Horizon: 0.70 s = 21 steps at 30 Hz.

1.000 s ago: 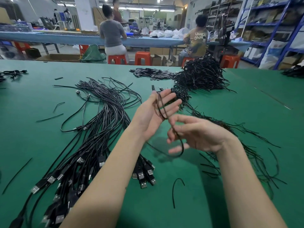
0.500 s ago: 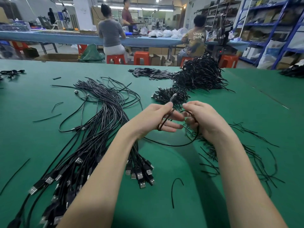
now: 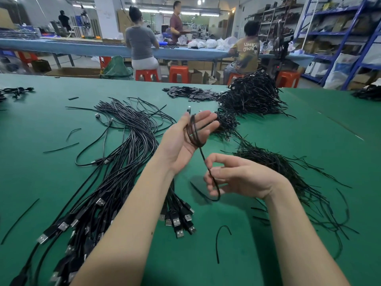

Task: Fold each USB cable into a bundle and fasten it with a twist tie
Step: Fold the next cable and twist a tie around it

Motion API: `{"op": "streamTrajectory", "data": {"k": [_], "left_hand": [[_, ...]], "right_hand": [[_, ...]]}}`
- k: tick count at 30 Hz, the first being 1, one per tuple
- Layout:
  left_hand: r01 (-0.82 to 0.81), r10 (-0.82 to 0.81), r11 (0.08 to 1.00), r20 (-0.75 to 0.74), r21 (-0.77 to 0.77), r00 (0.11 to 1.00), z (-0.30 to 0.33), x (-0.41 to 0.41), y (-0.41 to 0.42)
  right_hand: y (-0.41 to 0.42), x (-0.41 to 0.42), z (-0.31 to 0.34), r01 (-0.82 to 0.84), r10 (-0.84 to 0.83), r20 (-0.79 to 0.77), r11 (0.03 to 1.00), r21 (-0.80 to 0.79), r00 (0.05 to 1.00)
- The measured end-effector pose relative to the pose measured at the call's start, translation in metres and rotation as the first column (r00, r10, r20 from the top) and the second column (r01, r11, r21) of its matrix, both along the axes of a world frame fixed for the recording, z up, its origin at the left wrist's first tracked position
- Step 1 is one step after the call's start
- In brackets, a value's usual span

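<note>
A black USB cable (image 3: 194,132) is wound in a few loops around the palm and straight fingers of my left hand (image 3: 179,149), which is raised palm-up above the green table (image 3: 41,162). The cable's free length runs down to my right hand (image 3: 245,178), which pinches it between thumb and fingertips; a slack loop hangs below those fingers. A spread of black twist ties (image 3: 288,174) lies to the right of my right hand. One loose tie (image 3: 218,242) lies between my forearms.
A long fan of unbundled USB cables (image 3: 115,172) lies at left, plugs toward me. A heap of tied bundles (image 3: 253,96) stands at the back, with small flat black pieces (image 3: 191,93) beside it. People sit at a far table.
My hands have moved apart. The left hand has lifted and opened flat with more loops around it, and the right hand has dropped toward me, drawing the cable out.
</note>
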<state>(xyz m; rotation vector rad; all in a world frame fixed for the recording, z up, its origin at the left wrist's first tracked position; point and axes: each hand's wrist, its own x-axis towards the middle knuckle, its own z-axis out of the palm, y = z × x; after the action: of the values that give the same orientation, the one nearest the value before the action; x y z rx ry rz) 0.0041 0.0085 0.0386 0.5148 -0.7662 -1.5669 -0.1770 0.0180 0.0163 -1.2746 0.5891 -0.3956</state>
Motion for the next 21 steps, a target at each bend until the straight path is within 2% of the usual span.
{"op": "streamTrajectory", "data": {"k": [3,6,8,9,12,16,17,19,20,21], "left_hand": [[0.085,-0.084,0.996,0.074,-0.014,0.994,0.000,0.010,0.005],[0.153,-0.135,0.988,0.302,-0.036,0.944,-0.004,0.014,0.007],[0.214,-0.168,0.976,0.492,-0.039,0.854,-0.006,0.014,0.007],[0.248,-0.185,0.968,0.586,-0.028,0.789,-0.007,0.012,0.007],[0.251,-0.150,0.968,0.819,0.007,0.554,-0.009,0.005,0.006],[0.170,0.010,0.982,0.925,-0.080,0.381,-0.010,-0.004,0.002],[0.122,0.082,0.984,0.932,-0.132,0.353,-0.011,-0.006,0.000],[-0.052,0.264,0.964,0.907,-0.261,0.328,-0.015,-0.008,-0.004],[-0.149,0.334,0.942,0.871,-0.300,0.360,-0.017,-0.009,-0.006],[-0.229,0.367,0.928,0.822,-0.293,0.436,-0.018,-0.011,-0.008]], "right_hand": [[-0.009,-0.004,-0.010,0.212,-0.217,-0.131,0.976,-0.047,0.967],[-0.018,-0.008,-0.008,0.434,-0.474,-0.268,0.879,-0.194,0.839],[-0.023,-0.010,-0.002,0.544,-0.618,-0.230,0.779,-0.311,0.752],[-0.025,-0.011,0.002,0.605,-0.664,-0.163,0.738,-0.298,0.730],[-0.027,-0.007,0.017,0.708,-0.717,0.009,0.686,-0.166,0.697],[-0.021,0.013,0.025,0.722,-0.766,0.010,0.601,-0.343,0.643],[-0.018,0.019,0.026,0.719,-0.753,0.040,0.610,-0.332,0.657],[-0.013,0.029,0.027,0.664,-0.671,0.079,0.696,-0.273,0.737],[-0.011,0.031,0.027,0.612,-0.610,0.091,0.753,-0.240,0.787],[-0.009,0.032,0.026,0.560,-0.551,0.104,0.802,-0.206,0.828]]}}
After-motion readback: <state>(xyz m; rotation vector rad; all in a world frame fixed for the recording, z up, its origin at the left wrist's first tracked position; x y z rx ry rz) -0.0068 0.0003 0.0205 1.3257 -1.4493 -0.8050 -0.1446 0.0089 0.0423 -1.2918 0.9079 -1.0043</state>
